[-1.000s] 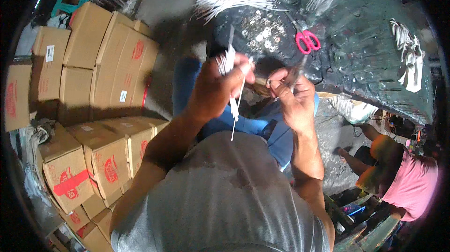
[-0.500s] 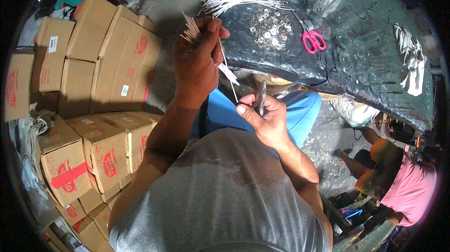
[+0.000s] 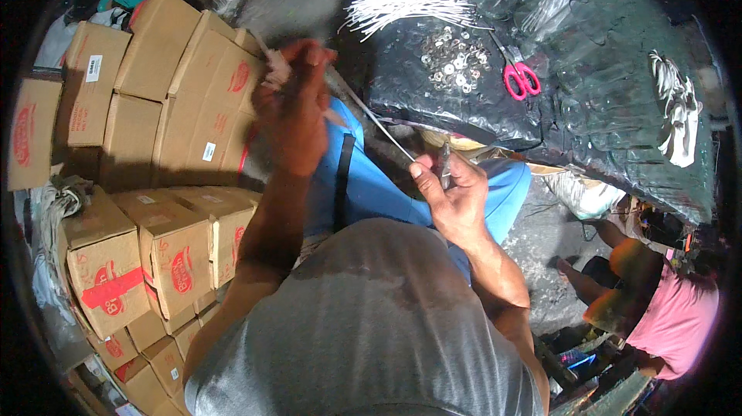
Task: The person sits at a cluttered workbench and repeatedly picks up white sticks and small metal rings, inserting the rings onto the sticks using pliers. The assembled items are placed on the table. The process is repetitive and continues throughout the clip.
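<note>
1. Stacked brown cardboard cartons with red printed marks (image 3: 178, 107) fill the left of the view; neither hand touches them.
2. The left hand (image 3: 294, 110) is raised and closed in a fist around a small bunch of thin pale wick strands (image 3: 272, 68), whose ends stick out above the knuckles.
3. A single thin white wick strand (image 3: 371, 118) runs taut and slanting from the left hand down to the right hand.
4. The right hand (image 3: 452, 199) is closed on the lower end of that strand; thumb and fingers also pinch a small dark metal piece (image 3: 445, 165), too small to identify.
5. On the black plastic-covered worktable (image 3: 618, 130) lie a fan of cut white wick lengths (image 3: 410, 2), a heap of small round metal tabs (image 3: 452, 56) and pink-handled scissors (image 3: 519, 77).
6. Judged from this layout, work is partway through: one strand is in hand, while many strands and tabs remain unassembled on the table. No finished pile can be told apart with certainty.
</note>
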A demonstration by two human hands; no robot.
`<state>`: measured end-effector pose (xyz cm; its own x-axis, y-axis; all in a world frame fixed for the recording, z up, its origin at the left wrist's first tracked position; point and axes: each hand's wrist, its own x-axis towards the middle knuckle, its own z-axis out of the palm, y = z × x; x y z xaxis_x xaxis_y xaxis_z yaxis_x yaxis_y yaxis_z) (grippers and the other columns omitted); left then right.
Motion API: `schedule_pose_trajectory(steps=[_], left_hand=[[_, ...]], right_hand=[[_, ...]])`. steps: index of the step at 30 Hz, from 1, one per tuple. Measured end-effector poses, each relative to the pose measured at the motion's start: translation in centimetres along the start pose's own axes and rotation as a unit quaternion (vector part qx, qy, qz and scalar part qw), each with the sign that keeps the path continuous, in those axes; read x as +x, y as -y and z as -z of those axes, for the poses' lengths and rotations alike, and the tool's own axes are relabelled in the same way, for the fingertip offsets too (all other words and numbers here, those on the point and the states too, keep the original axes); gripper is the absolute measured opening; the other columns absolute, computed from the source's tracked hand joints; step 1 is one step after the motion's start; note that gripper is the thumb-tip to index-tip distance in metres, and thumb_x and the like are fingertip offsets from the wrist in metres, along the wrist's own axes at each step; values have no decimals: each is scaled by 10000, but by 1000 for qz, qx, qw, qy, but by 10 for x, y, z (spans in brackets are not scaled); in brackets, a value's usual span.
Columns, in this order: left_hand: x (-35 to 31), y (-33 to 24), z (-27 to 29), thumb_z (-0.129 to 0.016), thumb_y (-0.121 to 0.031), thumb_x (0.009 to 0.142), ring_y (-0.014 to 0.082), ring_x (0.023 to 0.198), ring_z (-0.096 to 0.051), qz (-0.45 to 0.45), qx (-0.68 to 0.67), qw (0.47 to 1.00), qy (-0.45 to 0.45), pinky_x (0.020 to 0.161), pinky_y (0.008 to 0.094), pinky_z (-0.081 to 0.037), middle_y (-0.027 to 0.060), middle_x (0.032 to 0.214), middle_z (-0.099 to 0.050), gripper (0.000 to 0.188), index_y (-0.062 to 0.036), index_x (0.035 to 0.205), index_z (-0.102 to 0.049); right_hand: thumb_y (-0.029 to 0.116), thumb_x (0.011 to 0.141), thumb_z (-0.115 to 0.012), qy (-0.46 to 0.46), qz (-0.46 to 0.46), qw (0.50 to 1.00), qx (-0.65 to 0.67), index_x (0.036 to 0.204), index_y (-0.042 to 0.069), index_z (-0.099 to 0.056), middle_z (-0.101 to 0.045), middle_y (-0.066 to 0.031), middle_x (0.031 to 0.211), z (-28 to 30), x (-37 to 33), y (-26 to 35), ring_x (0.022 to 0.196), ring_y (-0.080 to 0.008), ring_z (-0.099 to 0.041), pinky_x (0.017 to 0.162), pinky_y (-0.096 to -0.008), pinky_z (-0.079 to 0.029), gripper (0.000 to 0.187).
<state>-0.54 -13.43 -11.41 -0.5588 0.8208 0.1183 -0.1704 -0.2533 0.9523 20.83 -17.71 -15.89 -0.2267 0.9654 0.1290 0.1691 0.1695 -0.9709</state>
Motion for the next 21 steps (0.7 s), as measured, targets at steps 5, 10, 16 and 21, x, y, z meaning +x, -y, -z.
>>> schedule_pose_trajectory(steps=[5,10,16,21], left_hand=[[1,-19,30,-710,-101,868,257,742,-631,-296,387,858,162,678,380,-502,90,838,-664,104,-40,945,-676],[-10,-29,17,-680,-63,844,336,836,-663,-163,348,752,535,723,424,-522,152,857,-664,76,-20,907,-685],[-14,-9,-4,-720,-53,830,319,831,-698,-173,298,773,532,734,373,-548,170,908,-700,151,20,962,-724],[-32,18,-14,-733,-16,826,315,792,-690,-116,227,816,518,694,354,-525,176,854,-683,122,39,927,-693]], right_hand=[[68,880,-740,80,73,983,-147,868,-19,-668,-615,-82,725,37,12,4,652,-168,-576,615,-296,-467,113],[-31,727,-674,173,201,922,-282,930,-26,-632,-593,-166,861,57,21,23,808,-358,-633,727,-430,-528,208],[41,643,-693,205,326,848,-363,905,-8,-642,-606,-151,891,66,29,37,886,-340,-635,783,-424,-538,271],[44,638,-693,214,311,856,-353,891,-16,-662,-637,-152,945,71,33,42,908,-337,-645,782,-429,-540,262]])
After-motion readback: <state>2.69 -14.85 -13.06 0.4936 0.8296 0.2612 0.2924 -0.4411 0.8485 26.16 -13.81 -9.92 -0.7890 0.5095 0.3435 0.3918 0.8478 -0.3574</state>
